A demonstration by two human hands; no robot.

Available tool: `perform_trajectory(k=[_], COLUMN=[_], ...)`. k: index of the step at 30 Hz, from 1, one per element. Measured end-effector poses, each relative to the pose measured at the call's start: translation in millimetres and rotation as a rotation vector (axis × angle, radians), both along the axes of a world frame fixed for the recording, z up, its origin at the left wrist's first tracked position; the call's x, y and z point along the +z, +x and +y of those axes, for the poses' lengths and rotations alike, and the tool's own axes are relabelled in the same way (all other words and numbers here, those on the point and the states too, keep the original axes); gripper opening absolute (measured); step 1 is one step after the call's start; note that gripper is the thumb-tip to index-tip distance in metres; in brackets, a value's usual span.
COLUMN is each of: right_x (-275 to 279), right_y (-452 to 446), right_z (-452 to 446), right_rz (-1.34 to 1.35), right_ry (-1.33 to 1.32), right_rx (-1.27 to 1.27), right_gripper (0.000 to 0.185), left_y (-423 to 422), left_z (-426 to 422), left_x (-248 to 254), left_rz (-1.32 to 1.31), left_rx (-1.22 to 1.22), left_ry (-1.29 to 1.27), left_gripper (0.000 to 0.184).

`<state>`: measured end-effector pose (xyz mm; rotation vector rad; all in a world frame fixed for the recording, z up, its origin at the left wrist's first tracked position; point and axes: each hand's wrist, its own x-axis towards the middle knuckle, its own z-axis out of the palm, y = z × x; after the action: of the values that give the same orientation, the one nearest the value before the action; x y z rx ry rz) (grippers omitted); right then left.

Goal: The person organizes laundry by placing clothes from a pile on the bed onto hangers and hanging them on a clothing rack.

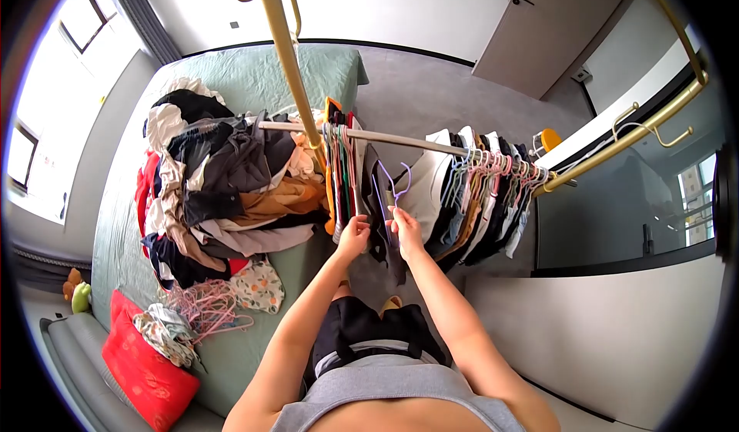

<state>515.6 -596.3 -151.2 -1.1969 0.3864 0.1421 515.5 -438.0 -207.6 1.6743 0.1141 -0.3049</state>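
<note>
Fingers [402, 221] partly hide the purple hanger [409, 179].

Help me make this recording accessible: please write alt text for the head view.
A person's right hand holds a purple hanger, the left hand close by and a dark garment between them, below a rail crowded with hung clothes. To the left, a large heap of clothes covers part of a green-sheeted bed.

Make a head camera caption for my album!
Right hand on a purple hanger, left hand by the rack, clothes heaped on the bed.
</note>
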Motion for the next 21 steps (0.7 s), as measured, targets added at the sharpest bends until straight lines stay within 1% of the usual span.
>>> perform_trajectory(k=[3, 4, 6, 10, 11, 13, 17, 18, 21], right_x=[-6.3, -12.1, -23.8, -46.6, -50.0, -52.5, -74.6, -81.1, -97.6], right_y=[41.0, 54.9, 81.8, 121.6, 131.7, 151.0, 177.8, 181.0, 181.7], right_z=[24.6, 27.0, 32.9, 44.7, 47.8, 54.1, 65.0, 68.3, 76.9], right_rz=[-0.004, -0.024, -0.013, 0.036, 0.041, 0.105, 0.189, 0.165, 0.275], right_ry=[-0.039, -0.083, -0.078, -0.094, -0.085, -0.146, -0.233, -0.156, -0.124], right_rx=[-0.086, -0.058, -0.061, -0.055, -0.065, -0.056, -0.015, -0.021, -0.019], right_gripper=[0.028, 0.028, 0.029, 0.03, 0.031, 0.031, 0.032, 0.033, 0.033], left_y=[31.0, 42.9, 64.3, 98.5, 104.2, 112.4, 121.6, 122.4, 118.5], left_z=[3.7, 5.6, 10.1, 24.1, 27.2, 33.9, 52.3, 57.0, 68.3], left_x=[6.4, 6.5, 7.1, 24.9, 27.7, 28.7, 31.9, 30.5, 18.7], left_rz=[-0.004, -0.025, -0.051, -0.059, -0.029, -0.057, -0.024, -0.016, -0.008], left_rx=[-0.078, -0.104, -0.139, -0.209, -0.213, -0.188, -0.194, -0.189, -0.133], left_ry=[-0.02, -0.004, -0.004, 0.032, 0.018, -0.015, 0.063, 0.084, 0.125], left_gripper=[0.036, 0.035, 0.034, 0.032, 0.032, 0.034, 0.033, 0.032, 0.032])
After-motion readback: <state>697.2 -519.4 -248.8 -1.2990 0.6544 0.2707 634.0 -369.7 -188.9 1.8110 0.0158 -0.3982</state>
